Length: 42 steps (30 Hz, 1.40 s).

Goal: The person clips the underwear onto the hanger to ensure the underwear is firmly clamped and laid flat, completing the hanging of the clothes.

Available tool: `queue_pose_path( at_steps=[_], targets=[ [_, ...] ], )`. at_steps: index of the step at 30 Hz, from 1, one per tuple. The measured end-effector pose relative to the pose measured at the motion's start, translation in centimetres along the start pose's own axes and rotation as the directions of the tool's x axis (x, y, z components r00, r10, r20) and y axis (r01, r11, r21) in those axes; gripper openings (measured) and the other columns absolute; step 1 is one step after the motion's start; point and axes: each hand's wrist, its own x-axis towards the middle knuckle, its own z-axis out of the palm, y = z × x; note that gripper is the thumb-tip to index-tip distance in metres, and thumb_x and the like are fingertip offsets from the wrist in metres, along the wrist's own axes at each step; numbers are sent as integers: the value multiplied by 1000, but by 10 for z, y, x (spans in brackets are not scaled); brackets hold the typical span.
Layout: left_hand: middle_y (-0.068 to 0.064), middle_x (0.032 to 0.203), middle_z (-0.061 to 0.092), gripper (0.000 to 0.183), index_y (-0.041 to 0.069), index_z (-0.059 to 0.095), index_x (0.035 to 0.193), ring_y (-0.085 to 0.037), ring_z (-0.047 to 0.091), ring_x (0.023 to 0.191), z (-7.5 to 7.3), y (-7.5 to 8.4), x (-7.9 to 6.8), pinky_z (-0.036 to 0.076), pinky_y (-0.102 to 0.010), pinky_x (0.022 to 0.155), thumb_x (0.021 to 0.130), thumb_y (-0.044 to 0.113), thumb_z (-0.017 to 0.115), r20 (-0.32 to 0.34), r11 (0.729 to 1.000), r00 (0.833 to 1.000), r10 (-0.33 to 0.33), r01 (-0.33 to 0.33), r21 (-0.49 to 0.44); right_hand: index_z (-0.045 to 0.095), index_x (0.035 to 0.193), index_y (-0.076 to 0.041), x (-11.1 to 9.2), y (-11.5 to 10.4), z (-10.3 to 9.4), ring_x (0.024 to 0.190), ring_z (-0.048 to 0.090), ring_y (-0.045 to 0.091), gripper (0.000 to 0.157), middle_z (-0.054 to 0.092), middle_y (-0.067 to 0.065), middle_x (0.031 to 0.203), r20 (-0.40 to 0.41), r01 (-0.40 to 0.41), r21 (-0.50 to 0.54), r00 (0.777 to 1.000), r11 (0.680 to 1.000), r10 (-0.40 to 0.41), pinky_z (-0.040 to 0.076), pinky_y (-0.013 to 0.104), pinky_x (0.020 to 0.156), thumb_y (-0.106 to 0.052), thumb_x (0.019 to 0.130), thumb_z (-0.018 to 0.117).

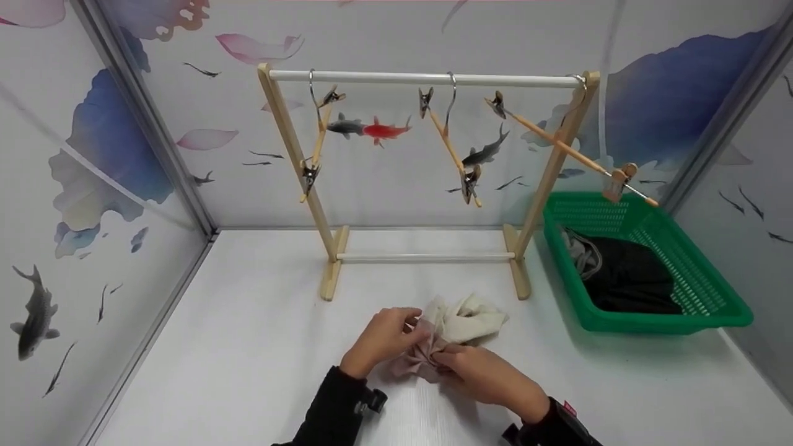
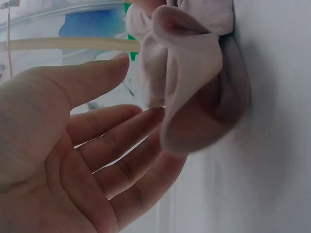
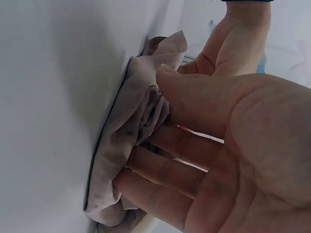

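White tabletop (image 1: 204, 347) spreads under a clothes rack (image 1: 384, 78) at the hands' twelve o'clock and a green basket (image 1: 669, 323) at two. Crumpled pink-and-cream cloth (image 1: 458, 328) lies at three o'clock of the left hand (image 1: 385, 334), eleven o'clock of the right hand (image 1: 486, 373). The left is loosely spread, fingertips at the cloth; the right pinches its pink folds. Black sleeves (image 1: 334, 406) slant in from eight and four.

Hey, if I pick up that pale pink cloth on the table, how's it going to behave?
The pale pink cloth will probably flop and sag, since it lies in soft folds. It looks fairly light, as the fabric seems thin. Rolling seems unlikely, given its crumpled shape on the table.
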Motion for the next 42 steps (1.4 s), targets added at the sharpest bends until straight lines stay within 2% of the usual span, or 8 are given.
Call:
queue_pose_path(
  at_steps=[5, 10, 14, 18, 24, 29, 33, 42],
  targets=[
    [-5, 91, 75, 43, -4, 67, 125, -11, 69, 74, 4, -3, 1, 54, -26, 66, 94, 25, 73, -23, 999, 1000, -20, 19, -33, 68, 96, -13, 3, 2, -6, 83, 60, 5, 4, 63, -8, 92, 57, 11, 123, 998, 992, -18, 52, 27, 72, -11, 96, 70],
    [1, 80, 70, 21, 3, 78, 107, -3, 54, 65, 4, -5, 3, 45, -22, 61, 92, 18, 75, -69, 1000, 997, 26, -25, 14, 74, 104, -13, 0, 18, -23, 82, 64, 6, 9, 71, -9, 94, -23, -116, 211, 992, 971, 123, 54, 30, 73, -15, 97, 71],
    [0, 87, 70, 12, 8, 80, 100, -9, 60, 72, -2, -3, 4, 48, -25, 65, 93, 16, 73, -124, 998, 990, 65, -62, 30, 68, 122, -8, -5, 33, -31, 93, 68, 20, 33, 70, 4, 107, -149, -208, 113, 963, 972, 223, 56, 40, 76, -23, 95, 75],
    [-3, 98, 72, 16, 7, 77, 105, -19, 69, 85, -10, 5, 6, 55, -29, 75, 99, 19, 69, -171, 988, 982, 81, -101, -115, 53, 143, -2, -5, 43, -33, 110, 64, 32, 63, 62, 15, 126, -193, -236, 85, 949, 968, 248, 54, 49, 86, -32, 94, 75],
    [-7, 101, 72, 19, 3, 69, 114, -19, 67, 90, -22, 28, 7, 53, -26, 77, 103, 17, 62, -238, 871, 969, 63, -170, -460, 38, 155, 0, 5, 46, -37, 131, 51, 37, 88, 51, 20, 145, -195, -228, 169, 946, 959, 260, 47, 53, 100, -38, 88, 80],
    [-11, 104, 72, 21, -1, 65, 117, -20, 66, 92, -32, 39, 3, 53, -28, 79, 104, 15, 61, -275, 786, 955, 107, -251, -564, 32, 158, -3, 19, 45, -44, 137, 45, 35, 94, 45, 19, 151, -210, -159, 240, 955, 958, 212, 43, 52, 105, -30, 85, 85],
    [-14, 104, 70, 22, -3, 63, 118, -20, 64, 92, -42, 50, -4, 52, -28, 80, 104, 14, 59, -248, 724, 955, 161, -285, -628, 39, 154, -5, 37, 48, -44, 135, 47, 31, 82, 47, 15, 148, -244, -48, 319, 961, 946, 131, 42, 53, 106, -10, 84, 83],
    [-2, 97, 58, 16, 3, 61, 111, -15, 50, 85, -56, 67, -19, 40, -27, 75, 103, 15, 55, -117, 569, 961, 251, -245, -785, 20, 163, -15, 50, 50, -33, 133, 47, 22, 101, 49, 8, 149, -132, 25, 597, 989, 802, 67, 37, 44, 110, 2, 83, 79]
  ],
)
